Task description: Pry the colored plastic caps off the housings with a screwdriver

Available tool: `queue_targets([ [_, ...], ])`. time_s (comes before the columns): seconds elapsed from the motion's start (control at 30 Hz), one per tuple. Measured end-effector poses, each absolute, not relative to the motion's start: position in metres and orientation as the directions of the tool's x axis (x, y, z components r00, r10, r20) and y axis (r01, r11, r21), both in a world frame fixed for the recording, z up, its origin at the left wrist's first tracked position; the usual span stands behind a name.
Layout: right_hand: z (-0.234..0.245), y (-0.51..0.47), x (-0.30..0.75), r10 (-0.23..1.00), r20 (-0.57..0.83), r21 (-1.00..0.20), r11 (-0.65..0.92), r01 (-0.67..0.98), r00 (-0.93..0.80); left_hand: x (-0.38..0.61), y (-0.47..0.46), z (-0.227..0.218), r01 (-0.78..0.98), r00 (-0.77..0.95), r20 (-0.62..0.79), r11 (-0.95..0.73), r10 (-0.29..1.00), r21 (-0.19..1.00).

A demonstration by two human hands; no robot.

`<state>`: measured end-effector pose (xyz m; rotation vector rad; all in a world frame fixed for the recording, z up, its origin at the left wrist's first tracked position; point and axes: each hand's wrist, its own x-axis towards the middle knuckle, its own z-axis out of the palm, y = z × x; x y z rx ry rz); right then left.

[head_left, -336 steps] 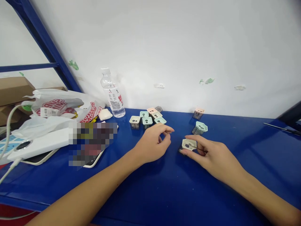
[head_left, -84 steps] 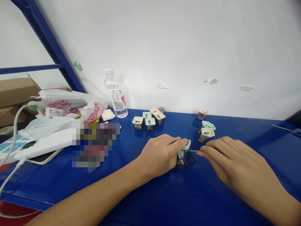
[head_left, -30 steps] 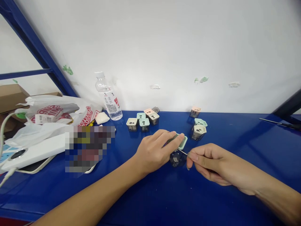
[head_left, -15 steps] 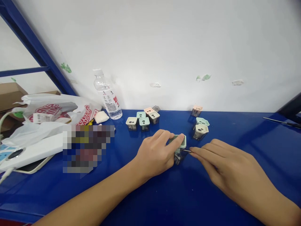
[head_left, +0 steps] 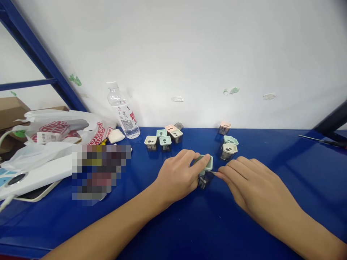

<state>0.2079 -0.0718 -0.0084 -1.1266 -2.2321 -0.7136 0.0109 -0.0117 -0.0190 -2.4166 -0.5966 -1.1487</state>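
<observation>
Left hand half-closed, fingers pressed over the mint-green square lid of a small smoky-plastic cartridge, near front-centre of the blue bench. Grip reads as bracing: piece steadied from above, tilted, lid-to-body seam turned toward the right hand. Right hand nearly closed, fingertips pinching a thin metal pick, tip at or just beside that seam; contact impossible to confirm from this angle, partly hidden by fingers. Very little room between the hands, so both fingers and lid crowd the view of the tip. Cluster of lidded cartridges near back edge, left of the hands; cream-lidded cartridge, mint-lidded cartridge and peach-lidded cartridge near back edge, to the right. Further left: water bottle, white plastic bag, white power bank, pixelated patch. Slim dark-handled tool at right end of the bench.
</observation>
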Motion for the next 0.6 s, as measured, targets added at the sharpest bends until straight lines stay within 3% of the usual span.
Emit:
queue_targets([
  [0.3, -0.0119, -0.0729, 0.2048, 0.547, 0.685, 0.28, 0.412, 0.867, -0.482, 0.0112, -0.0108, -0.0194, 0.535, 0.58, 0.787, -0.826, 0.21, -0.175],
  [0.6, -0.014, -0.0715, 0.2056, 0.564, 0.657, 0.219, 0.493, 0.842, -0.5, 0.0107, -0.0116, -0.0182, 0.55, 0.585, 0.779, -0.816, 0.225, -0.178],
])
